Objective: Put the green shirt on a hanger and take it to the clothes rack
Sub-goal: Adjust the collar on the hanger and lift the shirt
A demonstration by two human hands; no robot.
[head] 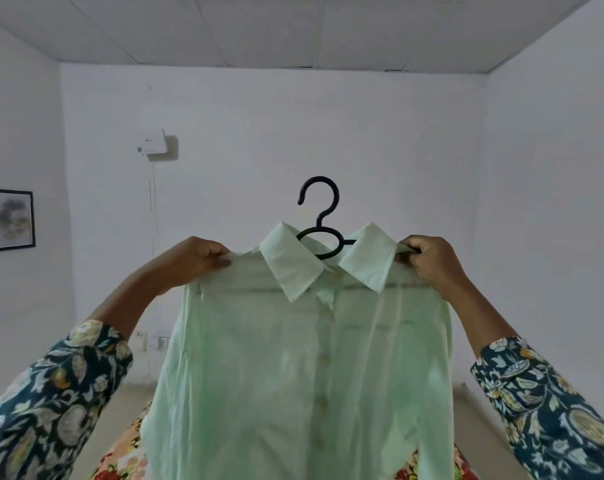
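Observation:
A pale green shirt (304, 368) hangs in front of me on a black hanger (319, 216), whose hook sticks up above the open collar. The buttoned front faces me. My left hand (196, 259) pinches the shirt's left shoulder, and my right hand (428, 259) grips the right shoulder at the collar's edge. Both hands hold the shirt up at chest height. The hanger's arms are hidden inside the fabric. No clothes rack is in sight.
A white wall faces me, with a small white box (153, 142) and a thin cable hanging from it. A framed picture (10, 220) hangs on the left wall. Floral fabric (124, 452) lies below the shirt.

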